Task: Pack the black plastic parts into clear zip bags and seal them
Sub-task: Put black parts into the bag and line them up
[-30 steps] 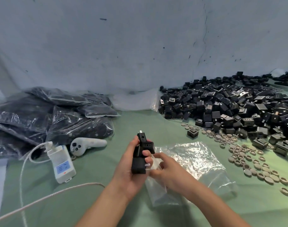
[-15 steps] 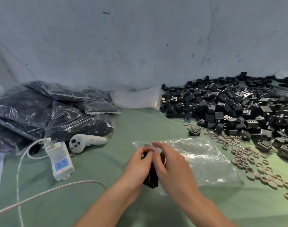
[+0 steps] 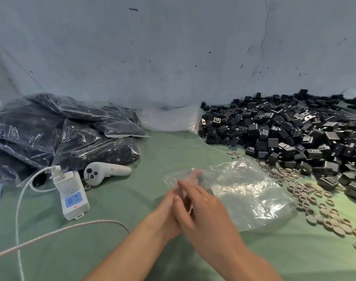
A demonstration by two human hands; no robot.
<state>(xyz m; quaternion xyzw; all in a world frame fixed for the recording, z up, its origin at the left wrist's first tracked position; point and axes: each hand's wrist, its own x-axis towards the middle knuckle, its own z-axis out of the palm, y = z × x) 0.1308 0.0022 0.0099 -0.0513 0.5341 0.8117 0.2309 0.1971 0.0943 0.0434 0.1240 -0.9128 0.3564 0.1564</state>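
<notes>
A second ago I saw the left hand holding the stack of black parts upright, clear above the bag, with the right hand at the bag's mouth. Now the left fingers reach into that mouth, blurred behind the plastic, and of the parts I make out only a dark smear inside. The right hand has closed over the left, touching it. The bag lies flatter.
</notes>
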